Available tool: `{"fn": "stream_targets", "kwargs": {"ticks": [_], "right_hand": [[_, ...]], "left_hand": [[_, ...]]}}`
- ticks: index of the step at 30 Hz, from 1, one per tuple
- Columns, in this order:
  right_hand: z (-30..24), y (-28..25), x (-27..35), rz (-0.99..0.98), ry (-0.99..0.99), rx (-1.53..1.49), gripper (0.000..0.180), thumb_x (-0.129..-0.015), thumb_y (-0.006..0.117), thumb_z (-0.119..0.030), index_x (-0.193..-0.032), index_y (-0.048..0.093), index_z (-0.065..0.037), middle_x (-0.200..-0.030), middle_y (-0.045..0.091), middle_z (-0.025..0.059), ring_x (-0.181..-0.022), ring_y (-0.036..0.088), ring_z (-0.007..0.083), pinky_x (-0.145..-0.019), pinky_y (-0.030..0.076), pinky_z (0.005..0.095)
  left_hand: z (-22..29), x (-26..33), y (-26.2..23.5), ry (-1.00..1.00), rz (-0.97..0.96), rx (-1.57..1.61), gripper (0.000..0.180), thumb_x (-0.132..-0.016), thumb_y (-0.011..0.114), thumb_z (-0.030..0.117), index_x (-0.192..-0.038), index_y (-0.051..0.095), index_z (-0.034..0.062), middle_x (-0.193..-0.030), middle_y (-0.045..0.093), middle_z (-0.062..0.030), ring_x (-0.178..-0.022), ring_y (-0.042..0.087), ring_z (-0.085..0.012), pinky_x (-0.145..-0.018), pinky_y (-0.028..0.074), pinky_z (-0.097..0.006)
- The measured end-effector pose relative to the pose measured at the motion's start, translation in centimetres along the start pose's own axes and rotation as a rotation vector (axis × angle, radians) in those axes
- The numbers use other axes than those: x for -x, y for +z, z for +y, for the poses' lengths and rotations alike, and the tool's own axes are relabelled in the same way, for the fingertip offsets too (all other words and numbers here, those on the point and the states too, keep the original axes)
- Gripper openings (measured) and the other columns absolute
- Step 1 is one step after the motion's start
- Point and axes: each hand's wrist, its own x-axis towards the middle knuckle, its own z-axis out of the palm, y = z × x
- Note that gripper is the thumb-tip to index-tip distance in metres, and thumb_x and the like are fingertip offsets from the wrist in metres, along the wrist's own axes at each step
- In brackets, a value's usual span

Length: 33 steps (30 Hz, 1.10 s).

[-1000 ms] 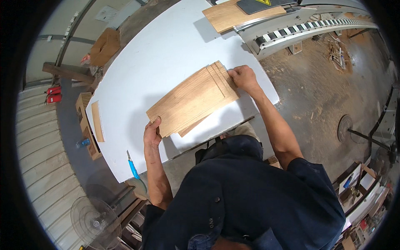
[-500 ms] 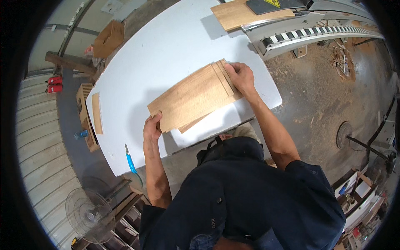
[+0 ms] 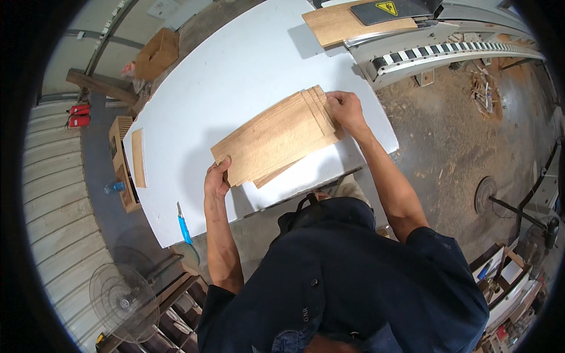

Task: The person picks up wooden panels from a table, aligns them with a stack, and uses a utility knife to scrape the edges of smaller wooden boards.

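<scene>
While the staggered stack of thin wooden boards (image 3: 268, 136) sat over the white table (image 3: 229, 76), the left hand (image 3: 218, 179) clamped its left end, thumb on top, seemingly to stop the layers sliding. Right hand (image 3: 347, 113) met the far end, fingers bent at the stepped edges, perhaps steadying them; pinched or merely touching, could not tell. Blue-handled cutter (image 3: 185, 228) lay left, blade pointing away from the body, probably for safety.

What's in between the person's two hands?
In the head view, a stack of wooden boards with uneven edges lies between the left hand and the right hand. The left thumb is on top of it.
</scene>
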Motion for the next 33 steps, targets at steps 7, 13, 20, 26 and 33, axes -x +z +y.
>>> {"fn": "stream_targets", "kwargs": {"ticks": [7,13,20,26,33], "right_hand": [[-2.6,0.2,1.1,-0.144,0.102,0.296,0.082,-0.079,0.066,-0.071,-0.098,0.070,0.009,-0.087,0.070,0.0232,-0.086,0.069,0.0347,-0.082,0.054,0.0409],[-5.2,-0.8,1.9,-0.344,0.170,0.459,0.083,-0.075,0.069,-0.072,-0.097,0.069,0.008,-0.089,0.070,0.0240,-0.087,0.070,0.0331,-0.081,0.055,0.0406],[-3.8,0.4,2.7,-0.365,0.241,0.256,0.074,-0.072,0.081,-0.057,-0.099,0.067,0.011,-0.090,0.070,0.0238,-0.084,0.070,0.0315,-0.078,0.056,0.0401],[-6.0,-0.1,3.8,-0.342,0.210,0.030,0.062,-0.072,0.088,-0.030,-0.110,0.061,0.012,-0.097,0.070,0.0212,-0.089,0.068,0.0258,-0.081,0.055,0.0386],[-5.0,-3.2,7.1,-0.254,-0.237,0.093,0.087,-0.065,0.087,-0.005,-0.142,0.047,-0.009,-0.121,0.048,0.0115,-0.111,0.052,0.0265,-0.096,0.047,0.0363]], "left_hand": [[0.1,0.3,1.2,-0.037,0.018,-0.141,0.064,-0.087,0.074,0.019,-0.135,0.045,-0.0107,-0.126,0.060,-0.0193,-0.114,0.061,-0.0277,-0.096,0.052,-0.040],[0.0,2.6,5.7,0.015,0.064,-0.284,0.076,-0.081,0.081,0.020,-0.133,0.042,-0.0191,-0.120,0.059,-0.0277,-0.108,0.063,-0.0330,-0.092,0.052,-0.041],[-0.4,2.6,3.9,-0.025,0.000,-0.160,0.082,-0.076,0.084,0.026,-0.127,0.043,-0.0235,-0.117,0.061,-0.0302,-0.105,0.065,-0.0337,-0.086,0.056,-0.038],[-1.1,4.4,4.9,0.107,0.116,-0.206,0.064,-0.081,0.080,0.017,-0.124,0.051,-0.0195,-0.117,0.063,-0.0256,-0.106,0.065,-0.0309,-0.088,0.055,-0.039],[-4.8,5.2,4.9,0.734,0.174,-0.349,0.063,-0.074,0.081,0.004,-0.131,0.053,-0.0015,-0.123,0.050,-0.0100,-0.112,0.056,-0.0196,-0.092,0.050,-0.033]]}}
